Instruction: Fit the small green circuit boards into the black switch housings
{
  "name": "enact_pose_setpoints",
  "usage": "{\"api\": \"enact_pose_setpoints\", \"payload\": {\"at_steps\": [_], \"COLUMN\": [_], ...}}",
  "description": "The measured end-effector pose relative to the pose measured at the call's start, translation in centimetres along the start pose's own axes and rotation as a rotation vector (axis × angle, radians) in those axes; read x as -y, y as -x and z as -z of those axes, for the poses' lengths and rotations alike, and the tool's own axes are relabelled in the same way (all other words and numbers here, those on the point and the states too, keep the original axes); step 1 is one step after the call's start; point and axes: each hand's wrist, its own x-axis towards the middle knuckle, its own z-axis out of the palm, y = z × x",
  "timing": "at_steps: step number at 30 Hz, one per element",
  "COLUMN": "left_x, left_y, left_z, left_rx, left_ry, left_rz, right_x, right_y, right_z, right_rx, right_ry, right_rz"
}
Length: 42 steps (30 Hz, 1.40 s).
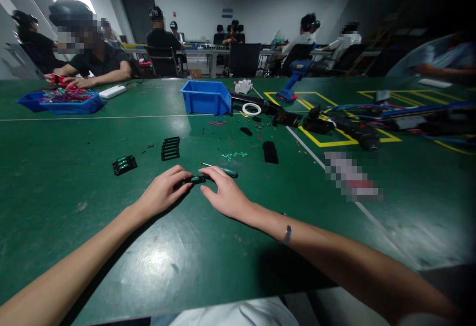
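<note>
My left hand (163, 190) has its thumb and fingers closed on a small black plastic strip (201, 179), which lies low over the table with a green insert (195, 178) on it. My right hand (226, 194) is at the strip's right end, thumb and forefinger apart on either side of it; whether they touch it I cannot tell. Just behind the right fingers lies a screwdriver (229, 172) with a green handle. Left of my hands is a black part with green inserts (125, 165). Beyond them sit a slotted black frame (170, 148) and small green pieces (234, 156).
A stack of black parts (270, 152) lies to the right. Farther back are a blue bin (206, 97), a white ring (251, 109), a cordless drill (295, 79) and cables (390, 110). A co-worker (89, 53) handles wires over blue trays (74, 105) at the far left.
</note>
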Motion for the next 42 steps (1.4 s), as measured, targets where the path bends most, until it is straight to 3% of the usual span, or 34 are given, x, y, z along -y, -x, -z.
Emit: {"api": "enact_pose_setpoints", "payload": {"at_steps": [11, 20, 27, 36, 42], "left_x": [-1.5, -1.3, -1.5, -1.7, -2.2], "left_y": [0.1, 0.4, 0.5, 0.8, 0.8], "left_z": [0.1, -0.1, -0.1, 0.1, -0.1], "left_rx": [-0.074, -0.114, -0.087, -0.007, 0.027], "left_ry": [0.127, 0.140, 0.138, 0.137, 0.143], "left_rz": [-0.052, -0.024, -0.040, -0.064, 0.011], "right_x": [0.2, 0.5, 0.2, 1.0, 1.3], "right_y": [-0.1, -0.2, 0.0, 0.3, 0.2], "right_z": [0.1, 0.4, -0.1, 0.4, 0.7], "right_rx": [-0.024, 0.018, 0.070, 0.188, 0.227], "right_ry": [-0.069, -0.228, -0.346, -0.342, -0.379], "right_rz": [-0.047, -0.091, -0.159, -0.108, -0.123]}}
